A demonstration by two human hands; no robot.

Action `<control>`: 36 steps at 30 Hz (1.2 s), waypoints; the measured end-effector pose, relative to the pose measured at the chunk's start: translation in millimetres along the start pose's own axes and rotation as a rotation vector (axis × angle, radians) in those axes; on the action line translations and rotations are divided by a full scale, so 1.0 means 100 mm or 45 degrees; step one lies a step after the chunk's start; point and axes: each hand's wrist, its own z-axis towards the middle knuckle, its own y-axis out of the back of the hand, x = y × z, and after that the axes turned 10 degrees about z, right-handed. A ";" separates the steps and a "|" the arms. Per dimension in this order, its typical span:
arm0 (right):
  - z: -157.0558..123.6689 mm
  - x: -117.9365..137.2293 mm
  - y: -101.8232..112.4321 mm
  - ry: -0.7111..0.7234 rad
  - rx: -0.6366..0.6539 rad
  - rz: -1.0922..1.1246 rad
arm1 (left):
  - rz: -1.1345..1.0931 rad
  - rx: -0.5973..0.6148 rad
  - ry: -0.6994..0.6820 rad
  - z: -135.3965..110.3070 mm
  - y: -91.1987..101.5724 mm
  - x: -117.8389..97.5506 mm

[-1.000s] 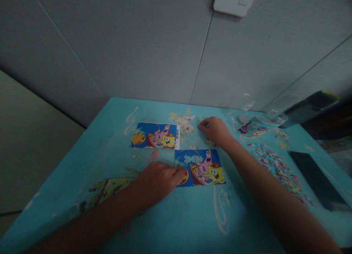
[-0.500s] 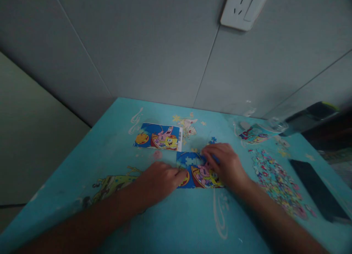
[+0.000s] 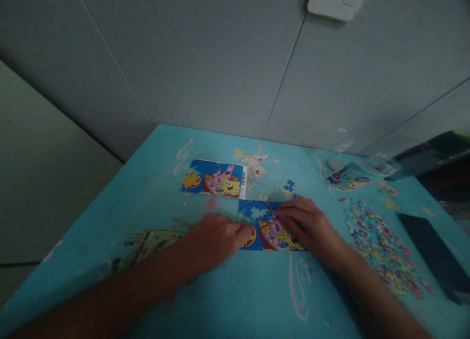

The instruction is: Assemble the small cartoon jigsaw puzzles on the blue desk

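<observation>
Item 1: blue rectangular jigsaw puzzle of printed interlocking pieces (image 3: 270, 233), lying flat on the table between the two hands. Printed with a pink figure in a red-brown boat. A notched gap in the upper left shows turquoise. Probably card: light, stiff piece by piece, weak at the joints, liable to buckle or part if lifted by one corner. Best held by flat pressure near an outer edge; single pieces by their rims, tabs spared from bending.

Item 2: bare left hand (image 3: 215, 241), fingers curled and pressed together, tips resting on the puzzle's left part.

Item 3: bare right hand (image 3: 308, 226), fingers bent over the puzzle's upper right; whether they pinch a piece cannot be told.

Item 4: loose blue knobbed puzzle pieces (image 3: 289, 185), just beyond the right hand.

Item 5: flat rectangular picture card with white barcode strip (image 3: 216, 180), smooth-looking, similar print, beyond the puzzle to the left.

Item 6: spread heap of small multicoloured pieces (image 3: 382, 251), irregular, to the right.

Item 7: dark flat oblong slab (image 3: 433, 253), beside the heap.

Item 8: clear, creased plastic packaging with coloured print (image 3: 350, 176), thin, near the wall.

Item 9: turquoise patterned table surface (image 3: 227, 295), smooth, perhaps slippery.
</observation>
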 end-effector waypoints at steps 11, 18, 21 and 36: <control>0.06 0.13 -0.18 -0.168 -0.101 0.037 | 0.030 0.002 -0.004 -0.01 0.00 0.00; 0.04 0.14 -0.20 -0.180 -0.044 -0.070 | 0.025 -0.003 -0.007 -0.01 0.00 0.00; 0.01 0.13 -0.21 -0.136 -0.042 -0.113 | 0.005 -0.011 0.003 -0.01 -0.01 0.01; 0.04 0.17 -0.23 -0.036 -0.030 -0.195 | 0.004 0.015 -0.013 0.00 -0.01 0.00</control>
